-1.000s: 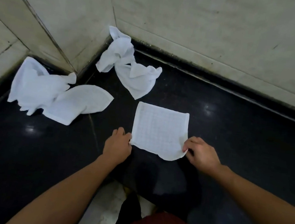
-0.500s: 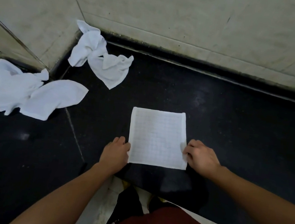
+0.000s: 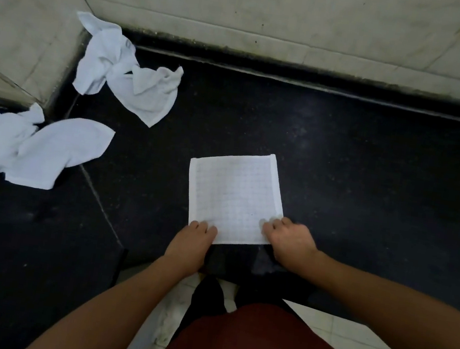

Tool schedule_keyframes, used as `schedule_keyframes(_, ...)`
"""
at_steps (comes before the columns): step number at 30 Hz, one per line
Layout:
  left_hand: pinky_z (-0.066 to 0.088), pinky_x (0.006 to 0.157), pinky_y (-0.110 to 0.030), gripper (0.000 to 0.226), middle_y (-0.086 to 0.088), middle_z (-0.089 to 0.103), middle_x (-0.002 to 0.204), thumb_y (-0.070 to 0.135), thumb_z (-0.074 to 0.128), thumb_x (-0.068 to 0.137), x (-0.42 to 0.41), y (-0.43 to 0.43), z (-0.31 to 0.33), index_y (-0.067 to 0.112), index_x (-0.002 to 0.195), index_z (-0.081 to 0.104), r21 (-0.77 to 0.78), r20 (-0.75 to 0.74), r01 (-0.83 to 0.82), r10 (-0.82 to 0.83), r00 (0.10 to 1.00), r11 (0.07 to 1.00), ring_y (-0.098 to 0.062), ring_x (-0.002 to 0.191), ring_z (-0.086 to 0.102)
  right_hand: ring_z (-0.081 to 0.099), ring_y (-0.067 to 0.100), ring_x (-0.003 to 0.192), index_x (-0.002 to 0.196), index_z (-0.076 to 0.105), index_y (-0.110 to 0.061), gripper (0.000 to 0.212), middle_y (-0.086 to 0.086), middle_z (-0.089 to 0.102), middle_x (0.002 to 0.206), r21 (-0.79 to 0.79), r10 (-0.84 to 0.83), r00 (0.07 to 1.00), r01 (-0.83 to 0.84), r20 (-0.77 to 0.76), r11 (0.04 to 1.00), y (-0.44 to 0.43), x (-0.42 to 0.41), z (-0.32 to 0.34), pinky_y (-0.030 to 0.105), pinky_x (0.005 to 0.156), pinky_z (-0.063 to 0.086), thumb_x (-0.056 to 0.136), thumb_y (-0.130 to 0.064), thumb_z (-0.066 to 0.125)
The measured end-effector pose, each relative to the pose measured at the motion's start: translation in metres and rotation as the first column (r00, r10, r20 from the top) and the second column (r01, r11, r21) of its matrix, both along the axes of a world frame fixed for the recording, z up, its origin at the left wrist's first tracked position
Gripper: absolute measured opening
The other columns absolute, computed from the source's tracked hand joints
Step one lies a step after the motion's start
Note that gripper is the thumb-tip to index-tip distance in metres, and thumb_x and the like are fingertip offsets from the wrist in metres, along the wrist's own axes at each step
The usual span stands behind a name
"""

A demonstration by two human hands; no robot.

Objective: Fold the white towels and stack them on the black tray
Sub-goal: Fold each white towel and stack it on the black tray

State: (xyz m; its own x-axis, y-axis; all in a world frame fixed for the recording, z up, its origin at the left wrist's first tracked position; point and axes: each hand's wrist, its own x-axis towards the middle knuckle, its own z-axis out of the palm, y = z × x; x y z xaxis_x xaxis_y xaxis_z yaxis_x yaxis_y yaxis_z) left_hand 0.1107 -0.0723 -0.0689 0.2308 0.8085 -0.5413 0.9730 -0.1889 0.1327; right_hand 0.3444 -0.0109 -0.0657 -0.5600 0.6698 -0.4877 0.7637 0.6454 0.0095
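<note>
We've got L hand (image 3: 194, 243) & R hand (image 3: 288, 241) each pinching a near corner of the flat towel (image 3: 235, 192), spread square on the black top (image 3: 370, 179) right in front, prob. to lift that edge for a fold, w/ crumpled towel (image 3: 129, 80) & bunched towel (image 3: 33, 152) off left.

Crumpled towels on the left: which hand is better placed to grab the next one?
Left, probably. The left hand holds the near-left corner of the flat towel, on the side where both crumpled towels lie. The right hand holds the near-right corner and would have to cross the flat towel.
</note>
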Motion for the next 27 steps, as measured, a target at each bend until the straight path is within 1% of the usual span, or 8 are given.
schedule_keyframes(3, 0.041, 0.084, -0.032, 0.047, -0.009, 0.05, 0.12, 0.0, 0.049, 0.083, 0.001, -0.003, -0.001, 0.01, 0.128, 0.04, 0.012, 0.013, -0.031, 0.031, 0.999, 0.999, -0.024, 0.106, 0.046, 0.06, 0.019, 0.053, 0.085, 0.071, -0.015, 0.055, -0.001, 0.063, 0.062, 0.059, 0.01, 0.993, -0.003, -0.114, 0.998, 0.003, 0.007, -0.006, 0.023, 0.034, 0.037, 0.032, -0.02, 0.085)
schedule_keyframes(6, 0.039, 0.076, -0.031, 0.045, -0.008, 0.052, 0.115, 0.001, 0.05, 0.081, 0.0, -0.003, -0.001, 0.01, 0.124, 0.042, -0.002, 0.058, -0.07, 0.07, 0.996, 0.998, -0.024, 0.101, 0.049, 0.058, 0.018, 0.054, 0.07, 0.068, -0.02, 0.035, -0.003, 0.059, 0.058, 0.062, 0.017, 0.985, -0.007, -0.173, 0.998, 0.003, 0.017, -0.003, 0.024, 0.035, 0.037, 0.04, -0.02, 0.085)
schedule_keyframes(9, 0.031, 0.059, -0.028, 0.016, -0.004, 0.053, 0.088, 0.006, 0.062, 0.071, -0.005, -0.006, 0.001, 0.013, 0.084, 0.055, 0.074, 0.105, -0.037, 0.029, 0.994, 0.997, -0.022, 0.079, 0.052, 0.057, 0.018, 0.056, 0.051, 0.061, -0.021, 0.025, -0.004, 0.055, 0.058, 0.071, -0.021, 0.977, 0.037, -0.214, 0.997, 0.002, 0.032, -0.001, 0.022, 0.038, 0.031, 0.047, -0.021, 0.085)
schedule_keyframes(12, 0.029, 0.046, -0.027, 0.022, 0.0, 0.047, 0.066, 0.012, 0.067, 0.059, -0.013, -0.011, 0.003, 0.015, 0.056, 0.045, 0.103, 0.159, -0.087, 0.07, 0.985, 0.991, -0.018, 0.057, 0.047, 0.058, 0.019, 0.061, 0.055, 0.059, -0.021, 0.016, -0.003, 0.054, 0.064, 0.07, -0.074, 0.959, 0.097, -0.273, 0.993, 0.003, 0.044, -0.001, 0.022, 0.044, 0.027, 0.062, -0.023, 0.073)
schedule_keyframes(14, 0.036, 0.05, -0.029, 0.014, 0.002, 0.047, 0.069, 0.023, 0.058, 0.066, -0.017, -0.011, 0.006, 0.017, 0.06, 0.047, 0.122, 0.217, -0.127, 0.098, 0.971, 0.984, -0.017, 0.061, 0.047, 0.059, 0.019, 0.071, 0.069, 0.061, -0.022, 0.009, -0.003, 0.056, 0.077, 0.012, -0.121, 0.933, 0.133, -0.338, 0.991, 0.004, 0.045, 0.0, 0.026, 0.048, 0.034, 0.074, -0.03, 0.058)
schedule_keyframes(19, 0.041, 0.061, -0.032, 0.018, 0.003, 0.054, 0.073, 0.028, 0.056, 0.086, -0.017, -0.002, 0.019, 0.015, 0.074, 0.052, -0.006, 0.367, -0.332, 0.311, 0.877, 0.943, -0.017, 0.068, 0.052, 0.053, 0.015, 0.101, 0.114, 0.061, -0.024, 0.046, -0.005, 0.056, 0.111, -0.098, -0.111, 0.934, 0.082, -0.341, 0.992, -0.007, 0.018, 0.006, 0.03, 0.073, 0.048, 0.08, -0.055, 0.059)
schedule_keyframes(23, 0.049, 0.061, -0.033, 0.009, 0.002, 0.063, 0.072, 0.017, 0.058, 0.088, -0.021, 0.001, 0.022, 0.017, 0.08, 0.061, -0.129, 0.467, -0.502, 0.499, 0.73, 0.855, -0.015, 0.067, 0.059, 0.059, 0.019, 0.084, 0.099, 0.064, -0.019, 0.051, 0.002, 0.06, 0.095, 0.006, -0.041, 0.956, 0.044, -0.29, 0.999, -0.022, -0.008, -0.005, 0.028, 0.055, 0.048, 0.061, -0.049, 0.079)
schedule_keyframes(27, 0.054, 0.068, -0.031, 0.011, 0.006, 0.065, 0.079, 0.008, 0.06, 0.083, -0.033, -0.004, 0.02, 0.016, 0.086, 0.068, -0.153, 0.429, -0.504, 0.517, 0.741, 0.85, -0.01, 0.074, 0.062, 0.06, 0.02, 0.069, 0.074, 0.067, -0.015, 0.024, 0.001, 0.059, 0.077, 0.088, -0.071, 0.908, 0.117, -0.412, 0.989, -0.021, -0.008, -0.012, 0.025, 0.045, 0.042, 0.056, -0.019, 0.083)
